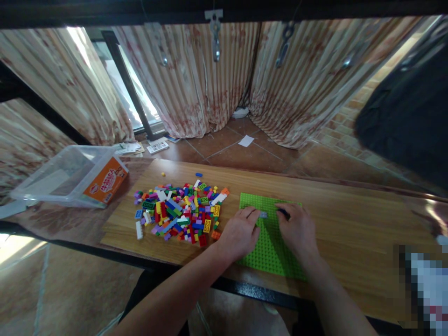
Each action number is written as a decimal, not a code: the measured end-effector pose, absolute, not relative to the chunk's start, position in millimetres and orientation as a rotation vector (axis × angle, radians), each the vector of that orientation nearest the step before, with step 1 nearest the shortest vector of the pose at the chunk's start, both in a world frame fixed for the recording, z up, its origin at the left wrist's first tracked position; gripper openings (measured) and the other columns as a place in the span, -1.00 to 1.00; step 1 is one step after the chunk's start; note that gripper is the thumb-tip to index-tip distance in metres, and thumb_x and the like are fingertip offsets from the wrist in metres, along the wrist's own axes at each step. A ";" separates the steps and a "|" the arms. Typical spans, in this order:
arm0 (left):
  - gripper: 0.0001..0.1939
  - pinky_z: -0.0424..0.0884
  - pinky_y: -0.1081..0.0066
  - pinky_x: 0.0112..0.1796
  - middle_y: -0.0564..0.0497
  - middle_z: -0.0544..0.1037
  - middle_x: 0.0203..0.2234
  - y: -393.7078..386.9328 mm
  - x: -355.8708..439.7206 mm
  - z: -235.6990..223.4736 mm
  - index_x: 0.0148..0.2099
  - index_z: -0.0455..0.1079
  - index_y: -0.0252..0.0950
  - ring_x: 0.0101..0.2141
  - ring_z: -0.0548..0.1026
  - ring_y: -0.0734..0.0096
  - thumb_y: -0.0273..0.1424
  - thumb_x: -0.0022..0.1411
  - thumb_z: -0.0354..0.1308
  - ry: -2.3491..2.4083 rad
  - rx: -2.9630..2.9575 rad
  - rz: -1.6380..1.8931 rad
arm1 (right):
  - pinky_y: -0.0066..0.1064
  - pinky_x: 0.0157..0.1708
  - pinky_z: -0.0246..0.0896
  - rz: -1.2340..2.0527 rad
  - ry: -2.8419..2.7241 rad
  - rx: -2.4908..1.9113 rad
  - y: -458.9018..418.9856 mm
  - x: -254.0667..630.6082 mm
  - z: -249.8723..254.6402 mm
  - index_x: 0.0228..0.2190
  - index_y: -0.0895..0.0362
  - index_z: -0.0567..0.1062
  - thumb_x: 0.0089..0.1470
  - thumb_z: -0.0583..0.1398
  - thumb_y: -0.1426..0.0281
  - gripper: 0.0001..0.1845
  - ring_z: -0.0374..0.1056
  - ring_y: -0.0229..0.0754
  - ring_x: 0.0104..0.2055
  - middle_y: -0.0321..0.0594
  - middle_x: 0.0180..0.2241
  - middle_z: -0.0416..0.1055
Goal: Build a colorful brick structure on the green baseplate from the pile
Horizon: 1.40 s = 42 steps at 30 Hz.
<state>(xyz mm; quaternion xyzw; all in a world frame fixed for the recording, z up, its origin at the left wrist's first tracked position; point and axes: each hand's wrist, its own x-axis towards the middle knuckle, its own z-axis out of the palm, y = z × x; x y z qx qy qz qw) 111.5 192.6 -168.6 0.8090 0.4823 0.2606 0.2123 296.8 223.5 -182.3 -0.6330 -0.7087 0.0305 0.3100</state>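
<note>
Reaching in over the near edge of the wooden table (353, 228) with both bare forearms, hands a little apart above a green studded board (259, 261). Curled at the left hand (241, 233), with fingertips at a small grey brick (263, 214) near the board's far edge — cannot tell whether gripped or only steadied. Seemingly pinched in the right hand (297, 228), between thumb and finger: a small dark brick (283, 213), partly hidden, on the board or just over it, too unclear to say. Judging by this, at the step of placing pieces, with the studs in sight otherwise bare. For a snug fit, calling next for squaring up with the studs, then an even press.

Just left of the board, spread loosely: a heap of mixed bricks (182, 214). Beyond the heap, lying alone: a yellow piece (163, 174) and a blue brick (199, 174). Off the table's left end, a clear box (108, 179) with an orange label. Farthest away — patterned curtains (210, 84) above a tiled floor (220, 151).
</note>
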 end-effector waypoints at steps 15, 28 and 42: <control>-0.61 0.38 0.15 0.13 -0.15 0.42 0.07 194.3 111.4 -170.0 0.15 0.33 -0.33 0.06 0.41 0.20 -0.49 0.27 0.06 1.305 2.270 0.725 | -0.12 -0.09 0.21 -0.111 -1.893 -1.692 224.5 308.8 -178.1 -0.26 0.15 0.60 0.18 0.07 0.36 -0.70 0.35 -0.01 -0.21 -0.03 -0.25 0.54; -0.66 0.42 0.15 0.11 -0.20 0.47 0.02 194.7 111.1 -170.6 0.08 0.35 -0.38 0.05 0.45 0.18 -0.53 0.26 0.04 1.324 2.200 0.807 | -0.15 -0.09 0.26 0.048 -1.969 -1.478 221.6 303.6 -177.9 -0.23 0.12 0.59 0.19 0.12 0.27 -0.72 0.37 -0.03 -0.14 -0.06 -0.19 0.51; -0.72 0.44 0.16 0.09 -0.26 0.45 0.04 198.3 107.2 -169.7 0.00 0.40 -0.41 0.05 0.47 0.15 -0.52 0.25 0.04 1.450 2.127 0.837 | -0.12 -0.10 0.25 0.098 -2.203 -1.374 219.4 281.7 -181.4 -0.26 0.12 0.58 0.20 0.14 0.38 -0.80 0.33 0.01 -0.08 -0.09 -0.15 0.50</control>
